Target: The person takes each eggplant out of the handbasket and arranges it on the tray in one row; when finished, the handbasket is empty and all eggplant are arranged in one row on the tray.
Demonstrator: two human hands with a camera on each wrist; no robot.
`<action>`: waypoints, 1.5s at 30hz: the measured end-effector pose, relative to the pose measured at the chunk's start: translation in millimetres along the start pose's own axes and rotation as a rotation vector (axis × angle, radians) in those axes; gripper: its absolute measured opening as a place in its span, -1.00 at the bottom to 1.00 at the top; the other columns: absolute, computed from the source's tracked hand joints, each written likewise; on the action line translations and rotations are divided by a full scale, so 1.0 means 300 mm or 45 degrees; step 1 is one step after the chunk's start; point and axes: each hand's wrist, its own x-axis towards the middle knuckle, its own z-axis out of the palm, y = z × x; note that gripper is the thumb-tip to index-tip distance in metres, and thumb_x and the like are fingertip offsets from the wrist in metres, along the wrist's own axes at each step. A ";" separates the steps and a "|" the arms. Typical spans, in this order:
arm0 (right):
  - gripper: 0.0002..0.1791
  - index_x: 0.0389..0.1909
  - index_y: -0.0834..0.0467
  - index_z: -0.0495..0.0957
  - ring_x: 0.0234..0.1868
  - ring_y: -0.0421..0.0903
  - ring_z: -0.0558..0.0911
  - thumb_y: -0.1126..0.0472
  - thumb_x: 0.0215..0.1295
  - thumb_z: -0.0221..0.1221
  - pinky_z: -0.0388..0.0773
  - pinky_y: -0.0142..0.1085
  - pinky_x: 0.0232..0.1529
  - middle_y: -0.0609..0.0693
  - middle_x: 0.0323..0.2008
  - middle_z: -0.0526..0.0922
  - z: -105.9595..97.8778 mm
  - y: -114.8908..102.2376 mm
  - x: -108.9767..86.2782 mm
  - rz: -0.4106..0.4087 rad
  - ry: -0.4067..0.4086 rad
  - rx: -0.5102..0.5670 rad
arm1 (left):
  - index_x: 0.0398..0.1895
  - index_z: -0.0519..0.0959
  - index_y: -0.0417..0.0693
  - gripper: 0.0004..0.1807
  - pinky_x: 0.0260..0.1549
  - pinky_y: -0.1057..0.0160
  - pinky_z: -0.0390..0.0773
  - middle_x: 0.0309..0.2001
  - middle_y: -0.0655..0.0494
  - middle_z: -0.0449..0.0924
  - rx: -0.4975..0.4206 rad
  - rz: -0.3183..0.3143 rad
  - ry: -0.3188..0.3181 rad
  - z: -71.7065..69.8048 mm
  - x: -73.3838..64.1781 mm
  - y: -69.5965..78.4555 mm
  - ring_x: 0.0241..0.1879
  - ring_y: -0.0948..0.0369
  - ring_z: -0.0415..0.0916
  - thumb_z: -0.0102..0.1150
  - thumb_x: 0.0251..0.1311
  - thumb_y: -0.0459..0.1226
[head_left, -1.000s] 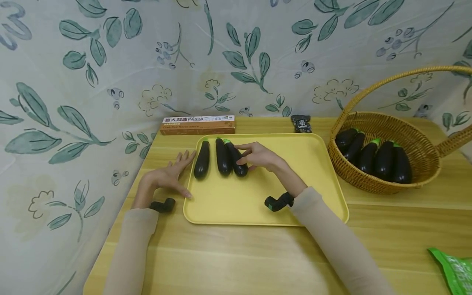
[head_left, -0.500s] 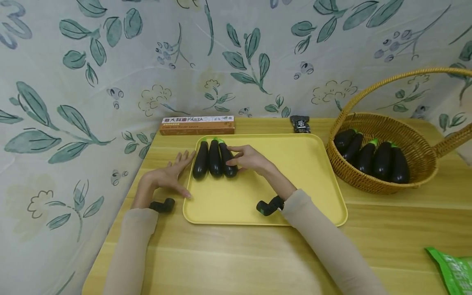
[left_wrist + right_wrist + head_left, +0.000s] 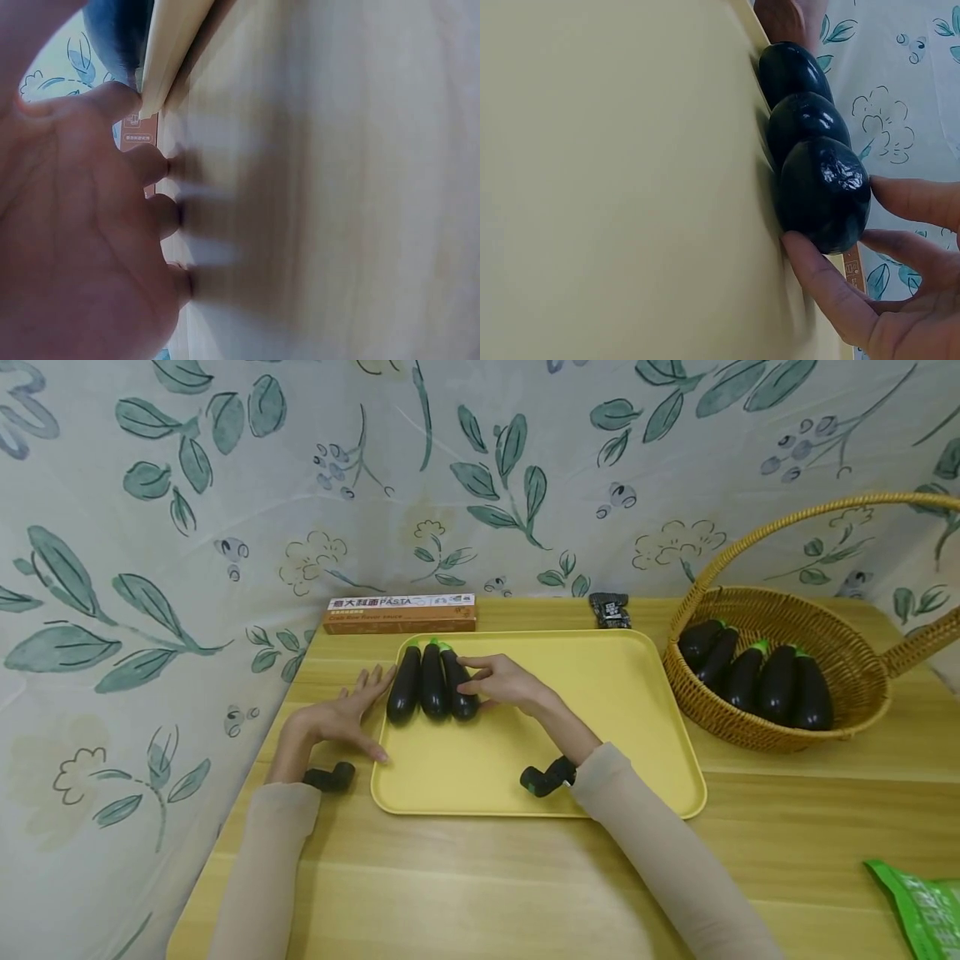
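Observation:
Three dark, glossy eggplants lie side by side at the left end of a yellow tray: a left one, a middle one and a right one. My right hand holds the right eggplant from its right side, thumb and fingers set around it; the right wrist view shows this eggplant touching the middle one. Spread along the tray's left edge, my left hand has its thumb at the rim and its other fingertips on the table, as the left wrist view shows.
A wicker basket with a tall handle and several eggplants stands right of the tray. Behind the tray are a pasta box and a small black packet. A green bag lies at the front right. Patterned cloth hangs behind.
My right hand has moved left with the right eggplant, and the middle eggplant has slid left too. The gap beside the left eggplant has closed. My left hand has stayed in place.

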 end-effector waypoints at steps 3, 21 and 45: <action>-0.30 0.58 0.05 0.27 0.20 0.09 0.66 0.22 0.48 0.21 0.74 -0.07 0.12 0.25 0.18 0.63 -0.002 0.003 0.002 -0.005 -0.002 0.000 | 0.69 -0.46 0.03 0.63 0.47 -0.50 -0.58 0.63 -0.26 -0.75 0.001 0.002 -0.006 -0.001 0.000 0.001 0.58 -0.25 -0.85 0.70 -0.16 0.00; -0.23 0.66 0.03 0.06 0.33 0.22 0.56 0.08 0.55 0.15 0.69 0.03 0.20 0.28 0.30 0.49 -0.118 0.001 -0.086 -0.040 -0.098 -0.102 | 0.69 -0.47 0.08 0.64 0.47 -0.46 -0.63 0.62 -0.25 -0.76 0.010 0.011 -0.007 0.000 0.010 0.000 0.58 -0.23 -0.87 0.70 -0.18 0.02; -0.32 0.66 0.02 0.06 0.26 0.02 0.63 -0.01 0.65 -0.01 0.66 -0.08 0.20 0.20 0.47 0.42 -0.613 0.070 -0.625 -0.025 0.056 -0.473 | 0.69 -0.46 0.06 0.64 0.47 -0.50 -0.54 0.63 -0.26 -0.74 0.066 -0.012 -0.004 0.004 0.006 0.001 0.59 -0.27 -0.82 0.69 -0.18 0.07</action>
